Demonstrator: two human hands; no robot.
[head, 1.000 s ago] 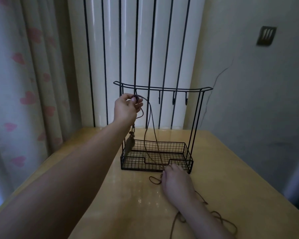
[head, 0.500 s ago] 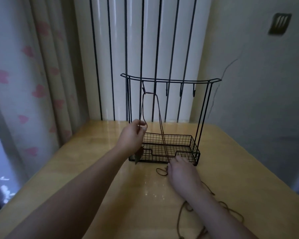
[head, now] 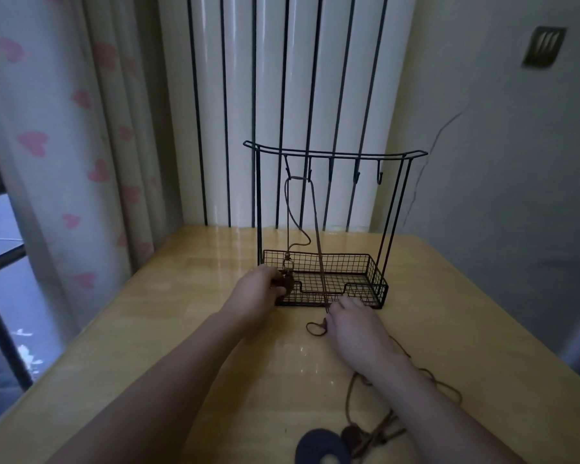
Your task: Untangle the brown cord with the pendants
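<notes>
A thin brown cord point(head: 316, 229) of twisted fibre hangs over one of the small hooks under the top bar of a black wire rack point(head: 335, 155), a frame of slim metal rods with a gridded mesh tray for a base. From the hook one strand drops at the left and bends in a loose S down to a small bead and metal ring; the other strand runs straight and taut down towards 5 o'clock, across the tray's front edge.

My left hand point(head: 260, 291) sits at the tray's front left corner, at about 9 o'clock from the tray's middle. Its fingers curl around a dark brown, flat, rounded pendant point(head: 287, 284) hanging from that ring, so I am holding it.

My right hand point(head: 352, 321) rests just in front of the tray at about 6 o'clock. Its thumb and fingertips pinch the taut strand where it meets the table, and a small loop of cord lies on the wood just left of the hand.

Beyond my right wrist the cord trails towards 5 o'clock in slack loops and gathers in a tangle near the bottom edge, beside another brown pendant point(head: 351, 436) and a dark blue, rounded object point(head: 322, 447) I cannot identify.

The wooden table point(head: 181, 329) is pale yellow, smooth and glossy, with soft reflections. Behind the rack stand white ribbed panels point(head: 238, 95) with dark vertical bars, and at the left hangs a sheer curtain point(head: 47, 128) printed with pink hearts.
</notes>
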